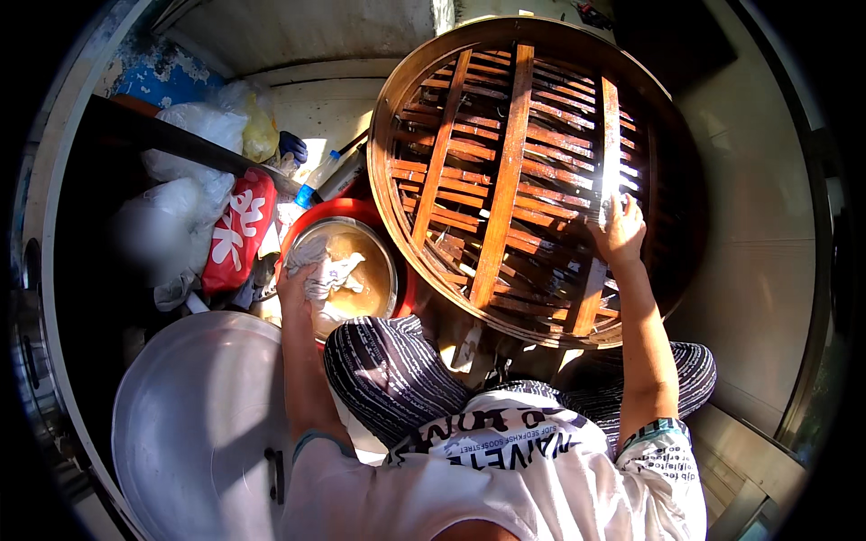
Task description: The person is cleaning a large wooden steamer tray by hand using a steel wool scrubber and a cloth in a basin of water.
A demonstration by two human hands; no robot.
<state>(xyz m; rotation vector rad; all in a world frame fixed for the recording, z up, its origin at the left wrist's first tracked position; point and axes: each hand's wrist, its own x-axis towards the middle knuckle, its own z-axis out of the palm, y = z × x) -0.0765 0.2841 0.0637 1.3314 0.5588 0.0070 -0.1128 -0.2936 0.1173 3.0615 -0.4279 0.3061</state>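
My left hand (295,287) grips a wet, pale cloth (330,274) at the left rim of a metal basin (393,267). Cloudy brown water (369,297) fills the basin, and part of the cloth lies in it. A large round bamboo steamer tray (387,189) leans in front of me, its slatted base and crossbars facing me, wet and shining. With my right hand (621,233) I hold the right-hand wooden crossbar (610,135), fingers and thumb on either side of it. Glare hides some of the wood near the fingertips.
A red plastic tub (352,208) surrounds the basin. To the left lie a large metal lid (196,419), a red bag (240,233), white plastic bags (203,125) and a plastic bottle (318,177). A pale wall panel (751,203) rises at the right.
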